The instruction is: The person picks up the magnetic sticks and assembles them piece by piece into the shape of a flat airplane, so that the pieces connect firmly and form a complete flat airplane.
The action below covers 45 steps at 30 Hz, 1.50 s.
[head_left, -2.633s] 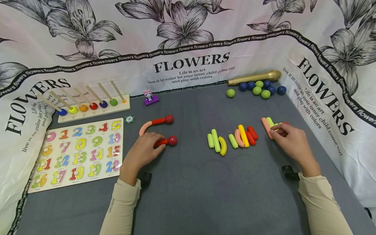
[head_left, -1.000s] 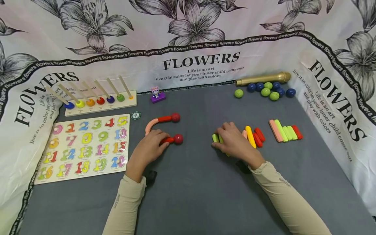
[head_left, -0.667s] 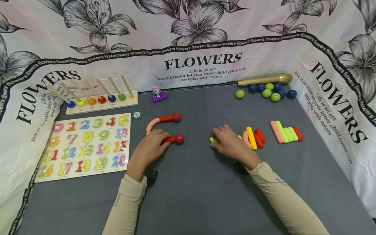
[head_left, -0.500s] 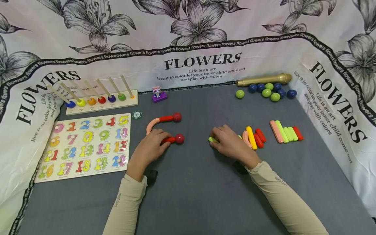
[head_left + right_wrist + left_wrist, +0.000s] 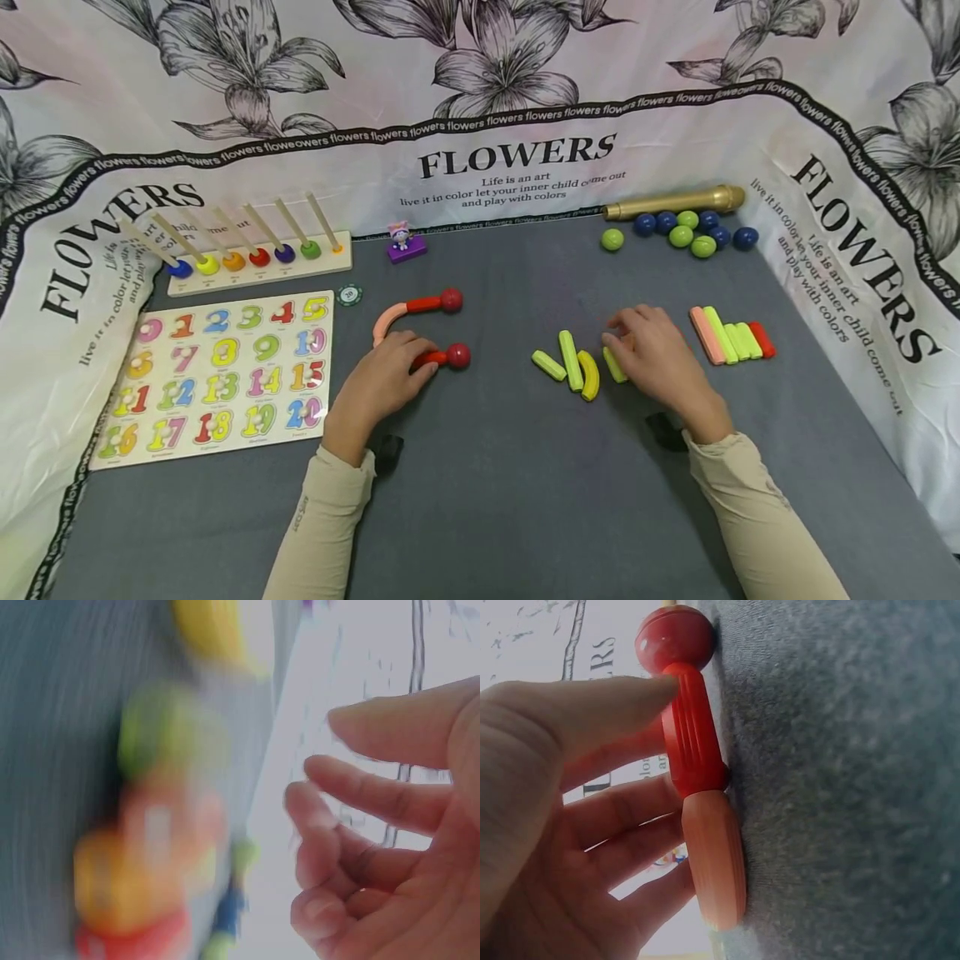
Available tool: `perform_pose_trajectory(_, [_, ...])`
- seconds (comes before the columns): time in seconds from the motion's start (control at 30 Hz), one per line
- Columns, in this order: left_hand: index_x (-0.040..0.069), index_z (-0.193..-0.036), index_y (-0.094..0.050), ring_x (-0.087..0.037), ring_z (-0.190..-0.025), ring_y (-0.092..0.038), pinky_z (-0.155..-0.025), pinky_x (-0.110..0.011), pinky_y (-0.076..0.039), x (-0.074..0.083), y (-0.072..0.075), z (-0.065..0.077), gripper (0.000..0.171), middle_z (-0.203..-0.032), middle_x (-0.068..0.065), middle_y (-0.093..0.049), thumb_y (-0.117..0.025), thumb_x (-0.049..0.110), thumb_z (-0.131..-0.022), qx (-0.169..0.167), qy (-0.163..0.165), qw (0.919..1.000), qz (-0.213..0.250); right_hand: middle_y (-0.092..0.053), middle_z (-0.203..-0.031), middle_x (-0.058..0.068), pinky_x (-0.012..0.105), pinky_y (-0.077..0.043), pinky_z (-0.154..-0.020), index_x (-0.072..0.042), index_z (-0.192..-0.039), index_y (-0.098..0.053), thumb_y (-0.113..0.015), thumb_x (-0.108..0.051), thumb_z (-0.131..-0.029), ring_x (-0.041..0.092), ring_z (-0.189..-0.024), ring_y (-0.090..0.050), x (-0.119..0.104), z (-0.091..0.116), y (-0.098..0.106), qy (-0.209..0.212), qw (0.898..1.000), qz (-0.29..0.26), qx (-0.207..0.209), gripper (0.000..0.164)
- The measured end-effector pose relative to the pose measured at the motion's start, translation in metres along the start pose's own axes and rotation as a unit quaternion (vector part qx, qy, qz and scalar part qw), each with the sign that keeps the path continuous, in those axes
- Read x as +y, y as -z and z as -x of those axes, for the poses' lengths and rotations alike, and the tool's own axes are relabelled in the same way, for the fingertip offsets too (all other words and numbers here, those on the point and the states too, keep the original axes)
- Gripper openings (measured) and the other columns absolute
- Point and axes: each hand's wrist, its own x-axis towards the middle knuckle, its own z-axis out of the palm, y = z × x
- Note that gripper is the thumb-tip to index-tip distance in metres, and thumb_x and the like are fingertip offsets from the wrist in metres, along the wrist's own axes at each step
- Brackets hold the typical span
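Observation:
My left hand (image 5: 378, 379) pinches a ribbed red stick (image 5: 690, 727) between thumb and fingers. A red ball (image 5: 676, 637) sits on one end of it, and a pink curved stick (image 5: 714, 859) joins the other. In the head view, a second red stick (image 5: 423, 304) with its own red ball (image 5: 452, 299) lies farther back. My right hand (image 5: 660, 358) hovers over loose sticks with fingers bent and holds nothing. Beside its thumb shows a light green stick (image 5: 614, 365); the hand hides other sticks, blurred in the right wrist view. Left of it lie two green sticks (image 5: 570, 360) and a yellow curved stick (image 5: 589, 375).
A row of pink, green and red sticks (image 5: 726, 335) lies at right. Green and blue balls (image 5: 680, 237) sit by a gold microphone-shaped object (image 5: 675, 202). At left are a number board (image 5: 225, 375), a peg stand (image 5: 258, 273), a chip (image 5: 349, 295) and a purple figurine (image 5: 407, 248).
My right hand left the right-hand row, reached the left green sticks, then withdrew rightward over the middle sticks. The short green stick now lies slanted, apart from the longer one. My left hand stays put.

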Motion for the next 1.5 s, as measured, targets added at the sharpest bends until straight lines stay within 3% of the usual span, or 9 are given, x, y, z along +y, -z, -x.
perform_pose_trajectory(0.17, [0.001,-0.126,-0.075,-0.029,-0.112,-0.066,-0.103,-0.05,-0.052,-0.002,0.007,-0.001,0.028,-0.121,-0.013,-0.073,-0.07,0.02,-0.106,0.016,0.007,0.9996,0.021,-0.068,-0.105,0.036,0.065,-0.048,-0.089,0.018,-0.108,-0.067,-0.065,0.001,-0.097,0.052,-0.094,-0.063,0.032,0.016,0.028,-0.053,0.997,0.059,0.02,0.021])
perform_pose_trajectory(0.4, [-0.002,-0.132,-0.071,-0.039,-0.122,-0.06,-0.11,-0.057,-0.045,-0.015,0.034,-0.024,0.034,-0.131,-0.021,-0.067,-0.064,0.021,-0.108,0.049,0.051,0.996,0.055,-0.068,-0.087,0.024,0.047,-0.05,-0.067,0.02,-0.116,-0.062,-0.066,-0.007,-0.1,0.033,-0.07,-0.059,0.058,0.016,0.036,-0.118,0.989,0.032,-0.089,0.031])
perform_pose_trajectory(0.53, [-0.002,-0.141,-0.065,-0.043,-0.133,-0.051,-0.115,-0.058,-0.039,-0.024,0.041,-0.046,0.04,-0.142,-0.025,-0.06,-0.062,0.021,-0.108,0.011,0.072,0.996,0.052,-0.056,-0.073,0.01,0.038,-0.04,-0.062,0.022,-0.122,-0.059,-0.064,-0.007,-0.101,0.023,-0.062,-0.05,0.063,0.016,0.034,-0.133,0.984,0.012,-0.12,0.037])
perform_pose_trajectory(0.7, [-0.001,-0.145,-0.062,-0.045,-0.134,-0.048,-0.116,-0.058,-0.038,-0.026,0.034,-0.055,0.043,-0.146,-0.026,-0.056,-0.064,0.021,-0.108,-0.02,0.074,0.9967,0.025,-0.052,-0.07,0.01,0.039,-0.038,-0.061,0.025,-0.126,-0.056,-0.063,-0.006,-0.102,0.025,-0.063,-0.049,0.063,0.015,0.031,-0.13,0.985,0.011,-0.113,0.04])
perform_pose_trajectory(0.87, [-0.002,-0.136,-0.068,-0.046,-0.13,-0.052,-0.113,-0.058,-0.041,-0.011,0.024,-0.035,0.038,-0.138,-0.024,-0.063,-0.07,0.019,-0.105,0.027,0.027,0.9992,0.01,-0.064,-0.095,0.028,0.048,-0.046,-0.072,0.024,-0.125,-0.061,-0.062,-0.002,-0.103,0.038,-0.085,-0.056,0.037,0.012,0.025,-0.096,0.993,-0.014,-0.062,0.035])
perform_pose_trajectory(1.0, [-0.002,-0.127,-0.073,-0.041,-0.125,-0.06,-0.115,-0.057,-0.039,0.0,0.017,-0.02,0.032,-0.126,-0.019,-0.071,-0.075,0.016,-0.101,0.009,-0.026,0.9995,0.016,-0.064,-0.113,0.029,0.048,-0.05,-0.076,0.016,-0.125,-0.066,-0.064,-0.005,-0.103,0.037,-0.094,-0.06,0.004,0.005,0.015,-0.081,0.993,-0.064,-0.059,0.03])
perform_pose_trajectory(1.2, [0.002,-0.124,-0.076,-0.035,-0.11,-0.061,-0.103,-0.051,-0.046,0.003,0.004,-0.017,0.027,-0.113,-0.012,-0.073,-0.076,0.017,-0.101,-0.029,-0.03,0.9991,0.004,-0.065,-0.09,0.007,0.034,-0.047,-0.065,0.004,-0.11,-0.069,-0.073,-0.007,-0.101,0.018,-0.071,-0.056,-0.041,-0.006,-0.019,-0.029,0.989,-0.129,-0.072,0.015])
perform_pose_trajectory(1.33, [0.004,-0.122,-0.077,-0.032,-0.102,-0.058,-0.096,-0.049,-0.048,0.001,0.001,-0.015,0.025,-0.108,-0.01,-0.071,-0.077,0.017,-0.101,-0.022,-0.021,0.9995,-0.004,-0.062,-0.079,-0.002,0.03,-0.045,-0.06,-0.003,-0.1,-0.068,-0.076,-0.011,-0.099,0.011,-0.062,-0.052,-0.07,-0.012,-0.049,0.003,0.981,-0.167,-0.096,0.011])
perform_pose_trajectory(1.5, [0.005,-0.121,-0.078,-0.031,-0.1,-0.059,-0.096,-0.047,-0.049,0.0,0.001,-0.013,0.024,-0.109,-0.009,-0.072,-0.078,0.017,-0.1,-0.009,-0.022,0.9997,-0.011,-0.066,-0.077,-0.004,0.029,-0.048,-0.062,-0.007,-0.09,-0.07,-0.078,-0.015,-0.097,0.009,-0.063,-0.056,-0.102,-0.019,-0.082,-0.004,0.968,-0.21,-0.135,0.013])
